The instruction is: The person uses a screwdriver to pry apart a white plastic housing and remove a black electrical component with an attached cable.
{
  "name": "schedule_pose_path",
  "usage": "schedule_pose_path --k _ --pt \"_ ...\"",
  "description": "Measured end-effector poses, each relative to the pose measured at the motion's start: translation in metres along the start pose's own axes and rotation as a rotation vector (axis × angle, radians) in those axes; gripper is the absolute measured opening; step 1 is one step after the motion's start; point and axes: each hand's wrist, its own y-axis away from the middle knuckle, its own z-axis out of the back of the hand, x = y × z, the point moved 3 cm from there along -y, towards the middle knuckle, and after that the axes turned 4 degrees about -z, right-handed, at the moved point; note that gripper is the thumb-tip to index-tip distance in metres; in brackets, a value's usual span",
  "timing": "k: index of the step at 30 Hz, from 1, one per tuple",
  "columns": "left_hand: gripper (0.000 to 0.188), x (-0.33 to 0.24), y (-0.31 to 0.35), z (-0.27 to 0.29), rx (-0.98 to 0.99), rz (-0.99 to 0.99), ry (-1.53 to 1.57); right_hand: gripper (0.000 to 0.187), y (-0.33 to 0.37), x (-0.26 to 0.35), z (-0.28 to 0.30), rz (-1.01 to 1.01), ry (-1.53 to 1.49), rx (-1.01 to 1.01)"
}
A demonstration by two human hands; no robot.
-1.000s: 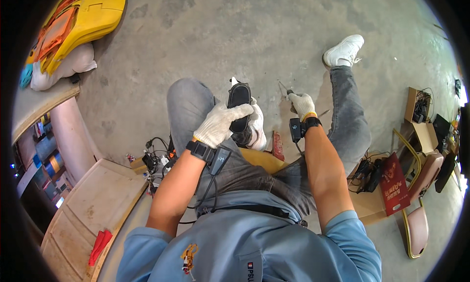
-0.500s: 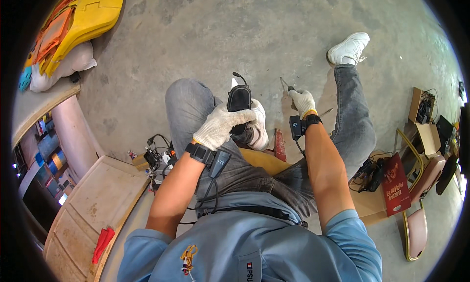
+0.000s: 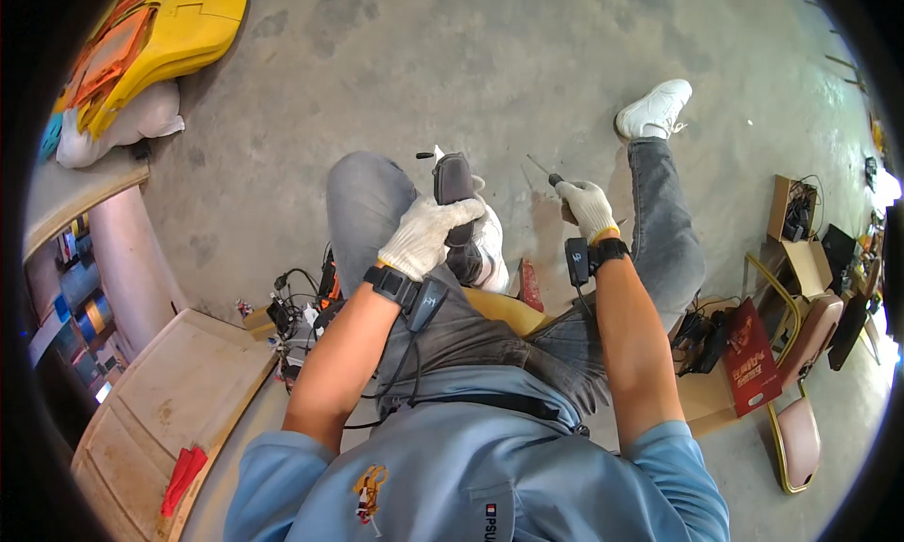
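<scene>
My left hand (image 3: 421,236), in a cream knit work glove, is closed round a dark, elongated, rounded device (image 3: 454,180), held upright over my shoe. A short black cord (image 3: 426,155) sticks out at its upper end; I cannot make out its exact kind. In my right hand (image 3: 588,210), gloved the same way, sits a screwdriver (image 3: 556,178). Its thin shaft points up and left, away from the device, and the glove covers most of the handle. The two hands are apart, in front of my knees.
Tangled cables and small parts (image 3: 299,302) lie left of my hip. A tan panel (image 3: 169,391) carries a red glove-like item (image 3: 184,481). To the right are a cardboard box (image 3: 706,391) with black devices, a red box (image 3: 753,358) and chairs (image 3: 812,330). Yellow plastic pieces (image 3: 198,29) stand far left.
The device has turned in my left hand, its cord swinging from upper right to left. The screwdriver remains in my right hand, its shaft now tilted further left.
</scene>
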Motion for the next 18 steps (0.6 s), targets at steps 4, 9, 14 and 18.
schedule_pose_path --k 4,9,14,18 --pt "0.045 -0.002 0.002 0.002 -0.002 -0.062 -0.022 0.041 0.075 0.049 0.011 0.080 0.007 0.095" --pt "0.048 0.002 0.001 0.006 -0.122 -0.126 -0.138 0.038 0.172 0.075 0.028 0.192 -0.016 0.177" --pt "0.029 0.002 0.003 -0.005 0.034 -0.171 0.238 0.035 0.228 0.064 0.045 0.264 -0.158 0.208" --pt "0.036 -0.001 0.005 -0.012 0.268 -0.199 0.229 0.034 0.248 0.051 0.048 0.271 -0.238 0.235"
